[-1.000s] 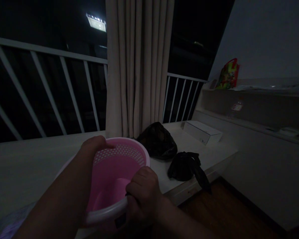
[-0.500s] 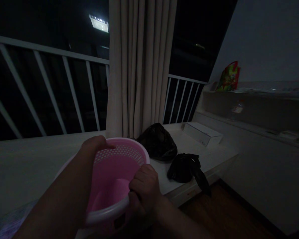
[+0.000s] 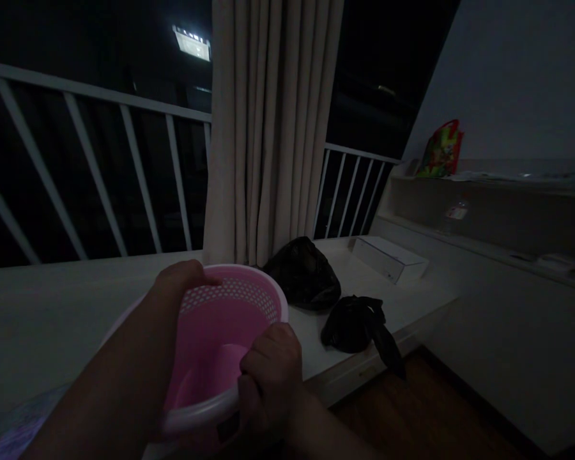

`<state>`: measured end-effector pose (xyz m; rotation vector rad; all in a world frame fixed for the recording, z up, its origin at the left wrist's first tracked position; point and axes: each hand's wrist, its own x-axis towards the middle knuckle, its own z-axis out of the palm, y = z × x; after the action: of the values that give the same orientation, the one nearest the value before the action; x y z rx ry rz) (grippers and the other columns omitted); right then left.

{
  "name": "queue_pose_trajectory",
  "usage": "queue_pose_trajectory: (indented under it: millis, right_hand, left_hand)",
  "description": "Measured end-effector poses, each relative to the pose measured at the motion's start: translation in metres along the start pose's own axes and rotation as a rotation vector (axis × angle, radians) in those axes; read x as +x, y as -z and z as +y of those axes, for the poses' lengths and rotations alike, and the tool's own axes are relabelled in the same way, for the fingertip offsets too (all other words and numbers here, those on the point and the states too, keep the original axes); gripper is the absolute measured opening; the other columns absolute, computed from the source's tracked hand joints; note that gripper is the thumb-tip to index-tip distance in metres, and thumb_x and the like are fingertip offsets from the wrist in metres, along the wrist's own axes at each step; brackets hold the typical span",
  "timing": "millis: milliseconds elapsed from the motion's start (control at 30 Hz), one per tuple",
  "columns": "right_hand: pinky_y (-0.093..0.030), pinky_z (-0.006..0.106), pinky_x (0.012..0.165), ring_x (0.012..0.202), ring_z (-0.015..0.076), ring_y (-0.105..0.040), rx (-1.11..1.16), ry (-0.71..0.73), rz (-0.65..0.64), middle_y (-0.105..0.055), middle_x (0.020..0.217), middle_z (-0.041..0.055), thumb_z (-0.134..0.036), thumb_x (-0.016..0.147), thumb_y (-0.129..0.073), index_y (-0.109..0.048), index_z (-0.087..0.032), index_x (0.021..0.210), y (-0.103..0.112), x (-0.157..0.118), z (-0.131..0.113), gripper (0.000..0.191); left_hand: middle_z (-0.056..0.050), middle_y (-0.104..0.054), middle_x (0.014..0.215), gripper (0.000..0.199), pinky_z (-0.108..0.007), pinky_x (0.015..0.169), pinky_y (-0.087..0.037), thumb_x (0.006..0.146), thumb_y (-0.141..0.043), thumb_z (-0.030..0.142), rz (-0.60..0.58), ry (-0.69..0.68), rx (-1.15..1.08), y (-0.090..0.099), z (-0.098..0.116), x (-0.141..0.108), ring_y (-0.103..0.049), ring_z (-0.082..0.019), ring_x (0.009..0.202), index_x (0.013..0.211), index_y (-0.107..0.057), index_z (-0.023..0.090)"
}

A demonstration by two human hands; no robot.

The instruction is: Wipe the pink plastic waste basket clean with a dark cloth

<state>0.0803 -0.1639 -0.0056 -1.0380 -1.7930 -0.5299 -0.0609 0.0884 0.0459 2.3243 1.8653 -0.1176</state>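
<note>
A pink basket (image 3: 220, 326) with a perforated band under its rim stands tilted toward me on the white ledge, and no contents show in it. My left hand (image 3: 184, 275) grips the far rim, its fingers over the edge and its forearm crossing the basket's left side. On the near right rim my right hand (image 3: 272, 367) is closed, thumb below and fingers folded. One black plastic bag (image 3: 304, 275) lies just behind the basket. A second black bag (image 3: 352, 324) sits to the right, its loose end hanging over the ledge's front edge.
A flat white box (image 3: 388, 257) rests farther back on the ledge (image 3: 426, 297). Behind are a beige curtain (image 3: 268, 128) and white railings (image 3: 96, 166). Shelves at right hold a red-green bag (image 3: 441, 150) and a clear bottle (image 3: 456, 214). Purple cloth (image 3: 22, 431) lies lower left.
My right hand has shifted slightly left and down along with the near rim. My left hand keeps its hold on the far rim.
</note>
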Motion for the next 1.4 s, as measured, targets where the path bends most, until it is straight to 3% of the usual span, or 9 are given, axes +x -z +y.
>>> queue_pose_trajectory:
  millis: [200,533,733,867,1033,1233,1333,1400]
  right_hand:
    - [-0.024,0.034,0.057,0.055,0.0152,-0.039,-0.013,0.057,-0.117,-0.048,0.055,0.0010,-0.037,0.088,-0.029,-0.047,-0.020,0.056,0.010,0.006,-0.017,0.041]
    - [-0.031,0.030,0.059,0.059,0.0151,-0.058,-0.033,-0.035,-0.695,-0.068,0.066,0.0017,-0.040,0.096,-0.042,-0.066,-0.018,0.069,0.033,0.041,-0.009,0.043]
    - [-0.031,0.027,0.058,0.067,0.0145,-0.060,0.046,-0.114,-0.725,-0.070,0.075,0.0023,-0.050,0.097,-0.043,-0.068,-0.017,0.079,0.042,0.061,-0.013,0.044]
    - [-0.036,0.027,0.061,0.069,0.0165,-0.061,0.042,-0.081,-0.719,-0.071,0.076,0.0042,-0.051,0.096,-0.042,-0.069,-0.017,0.079,0.033,0.078,-0.019,0.046]
    - [-0.045,0.030,0.062,0.073,0.0221,-0.067,0.023,-0.114,-0.798,-0.073,0.082,0.0067,-0.043,0.097,-0.037,-0.073,-0.017,0.088,0.007,0.098,-0.025,0.045]
    - [-0.055,0.038,0.073,0.087,0.0280,-0.070,0.021,-0.188,-1.378,-0.073,0.102,0.0115,-0.037,0.090,-0.051,-0.071,-0.014,0.108,-0.011,0.101,-0.022,0.036]
    - [-0.056,0.037,0.069,0.084,0.0278,-0.071,0.050,-0.201,-1.454,-0.074,0.099,0.0105,-0.041,0.089,-0.051,-0.071,-0.016,0.107,-0.016,0.097,-0.018,0.037]
    - [-0.055,0.034,0.061,0.073,0.0262,-0.071,0.097,-0.222,-1.443,-0.075,0.087,0.0088,-0.042,0.084,-0.057,-0.074,-0.017,0.097,-0.020,0.093,-0.015,0.032]
  left_hand:
    - [-0.023,-0.068,0.114,0.088,-0.041,0.081,-0.049,0.056,-0.057,0.083,-0.043,0.001,-0.007,0.001,0.000,0.000,-0.064,-0.038,0.102,0.107,-0.074,0.013]
    - [-0.024,-0.065,0.121,0.090,-0.040,0.085,-0.048,0.062,-0.057,0.079,-0.015,0.005,0.012,0.005,0.006,-0.014,-0.061,-0.037,0.107,0.116,-0.067,0.007]
    - [-0.023,-0.065,0.120,0.091,-0.040,0.081,-0.048,0.058,-0.057,0.083,-0.031,0.014,-0.014,0.004,0.003,-0.008,-0.061,-0.038,0.106,0.111,-0.069,0.010]
    - [-0.024,-0.066,0.117,0.094,-0.044,0.081,-0.049,0.053,-0.058,0.084,0.001,0.012,-0.020,-0.003,-0.002,0.003,-0.061,-0.041,0.105,0.110,-0.072,0.010]
    - [-0.024,-0.067,0.115,0.093,-0.043,0.082,-0.049,0.054,-0.056,0.085,0.029,-0.014,-0.012,-0.004,-0.005,0.006,-0.061,-0.041,0.106,0.109,-0.073,0.012]
    - [-0.024,-0.068,0.115,0.093,-0.041,0.079,-0.050,0.054,-0.058,0.082,-0.010,0.003,-0.013,0.003,0.002,-0.006,-0.063,-0.039,0.103,0.110,-0.072,0.010]
    - [-0.024,-0.068,0.114,0.090,-0.041,0.079,-0.049,0.053,-0.059,0.081,-0.007,0.001,-0.019,0.004,0.004,-0.009,-0.063,-0.040,0.103,0.108,-0.073,0.011]
    - [-0.023,-0.069,0.112,0.090,-0.041,0.078,-0.049,0.052,-0.059,0.082,0.001,-0.011,-0.019,0.004,0.004,-0.010,-0.063,-0.040,0.102,0.107,-0.074,0.012]
